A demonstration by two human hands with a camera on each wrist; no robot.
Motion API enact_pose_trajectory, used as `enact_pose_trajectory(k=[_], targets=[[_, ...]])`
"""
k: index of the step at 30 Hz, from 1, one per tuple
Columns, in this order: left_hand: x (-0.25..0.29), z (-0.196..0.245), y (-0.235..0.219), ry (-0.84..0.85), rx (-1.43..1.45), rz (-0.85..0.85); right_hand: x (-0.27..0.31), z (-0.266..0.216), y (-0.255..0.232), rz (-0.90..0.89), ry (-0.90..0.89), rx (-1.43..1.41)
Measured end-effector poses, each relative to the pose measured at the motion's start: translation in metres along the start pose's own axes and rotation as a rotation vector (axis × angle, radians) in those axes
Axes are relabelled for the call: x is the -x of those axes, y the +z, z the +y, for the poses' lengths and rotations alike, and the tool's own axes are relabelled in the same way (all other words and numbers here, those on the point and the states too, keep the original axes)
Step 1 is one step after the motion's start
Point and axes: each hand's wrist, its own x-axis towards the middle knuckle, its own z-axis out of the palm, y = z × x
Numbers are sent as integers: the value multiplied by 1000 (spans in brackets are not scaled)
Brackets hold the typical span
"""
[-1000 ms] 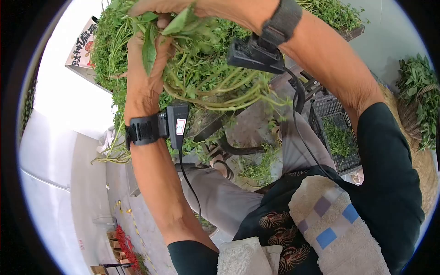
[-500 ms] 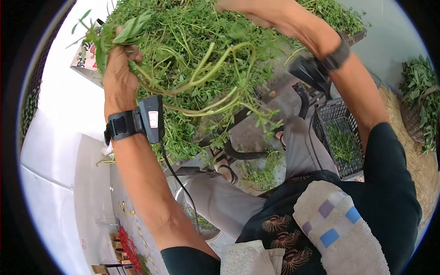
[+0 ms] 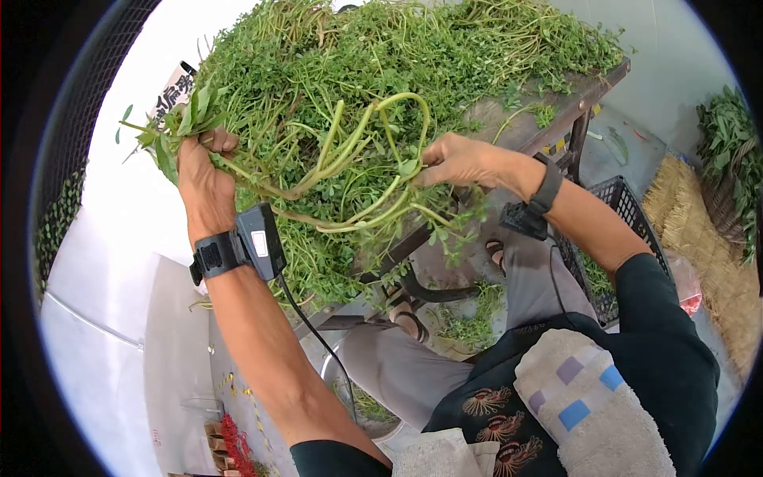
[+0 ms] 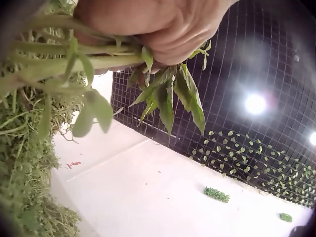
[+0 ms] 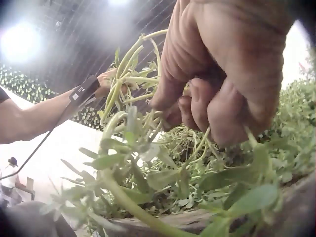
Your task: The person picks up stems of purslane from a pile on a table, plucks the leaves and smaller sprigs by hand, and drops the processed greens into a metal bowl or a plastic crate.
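My left hand [image 3: 208, 183] grips a bunch of long-stemmed greens near its leafy tops [image 3: 187, 119], at the left side of the pile. From that fist the pale green stems [image 3: 338, 163] arch to the right above a thick heap of small-leaved greens [image 3: 366, 56]. At the other end, my right hand [image 3: 462, 162] pinches part of the bunch between thumb and fingers. Curled right-hand fingers [image 5: 217, 106] show close up in the right wrist view, with stems and small leaves around them. Broad serrated leaves [image 4: 168, 98] hang below the left hand in its wrist view.
The heap covers most of a dark wooden table [image 3: 576, 103]. Right of my legs stands a black plastic crate [image 3: 628, 203] holding greens. A wicker basket [image 3: 719, 191] with leafy plants and straw matting [image 3: 687, 230] lie farther right. A bucket [image 3: 389, 433] sits by my left leg.
The hands were together at the leafy tops, then parted. The left hand moved left with the bunch; the right hand swung right, then came down to the stems and now pinches them.
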Motion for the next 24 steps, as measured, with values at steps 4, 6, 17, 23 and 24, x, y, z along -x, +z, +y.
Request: enact_pose_trajectory(k=[4, 6, 17, 23, 24], targets=[[4, -2, -8, 19, -14, 4, -8, 10, 8, -65, 42, -256], [9, -3, -10, 13, -40, 31, -3, -7, -2, -54, 66, -292], [75, -36, 18, -177, -678, -364, -26, -57, -17, 106, -124, 11], [86, -65, 24, -311, -504, -361, -30, -77, 3, 195, -231, 193], [87, -66, 23, -366, -577, -316, -32, -79, 3, 195, -232, 191]])
